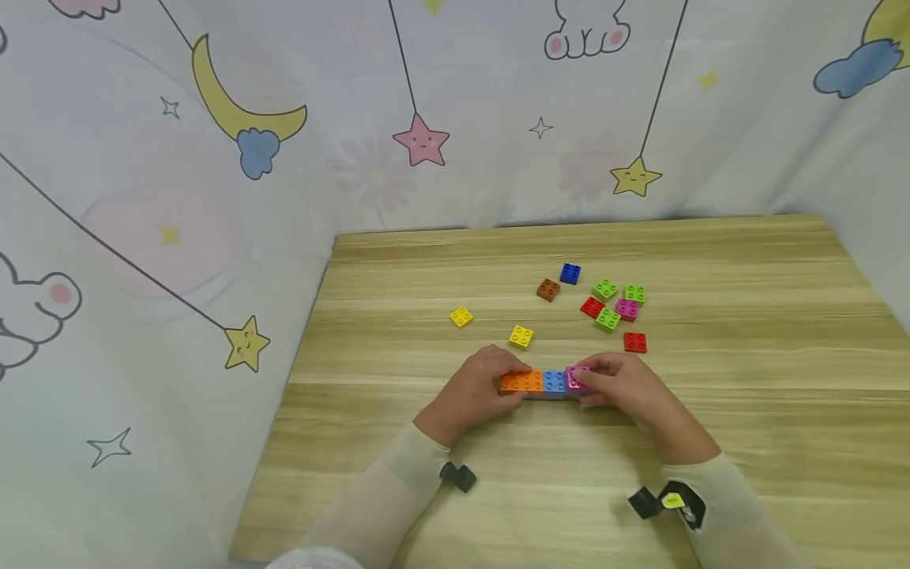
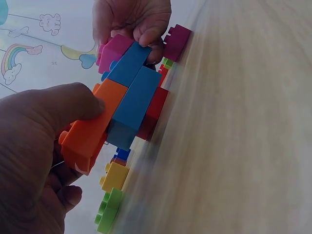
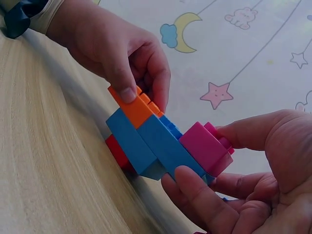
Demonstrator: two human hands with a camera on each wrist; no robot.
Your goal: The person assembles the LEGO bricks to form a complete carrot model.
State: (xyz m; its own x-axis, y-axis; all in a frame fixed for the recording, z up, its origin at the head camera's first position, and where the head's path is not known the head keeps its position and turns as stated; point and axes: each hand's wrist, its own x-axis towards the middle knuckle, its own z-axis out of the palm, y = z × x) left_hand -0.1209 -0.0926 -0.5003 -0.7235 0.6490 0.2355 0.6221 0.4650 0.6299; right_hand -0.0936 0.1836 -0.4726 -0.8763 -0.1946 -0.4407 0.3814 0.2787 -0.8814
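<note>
A stepped stack of toy building bricks lies between both hands. My left hand (image 1: 483, 391) grips its orange brick (image 1: 524, 381), thumb on the near side and fingers on the far side. Beside the orange sits an upper blue brick (image 3: 168, 148), over a lower blue brick (image 3: 131, 141). Beneath them is a red brick (image 2: 153, 114), partly hidden. On the right end, a pink brick (image 3: 204, 148) stands on the upper blue one. My right hand (image 1: 629, 387) pinches this end, with a digit on the pink studs and other fingertips against the blue brick's underside and end.
Beyond the hands lie loose bricks: two yellow bricks (image 1: 521, 337), a brown brick (image 1: 548, 289), a dark blue brick (image 1: 570, 273), several green bricks (image 1: 607, 320), two red bricks (image 1: 636, 342) and a magenta brick (image 1: 627, 309). A patterned curtain (image 1: 483, 190) hangs behind the wooden table (image 1: 768, 332).
</note>
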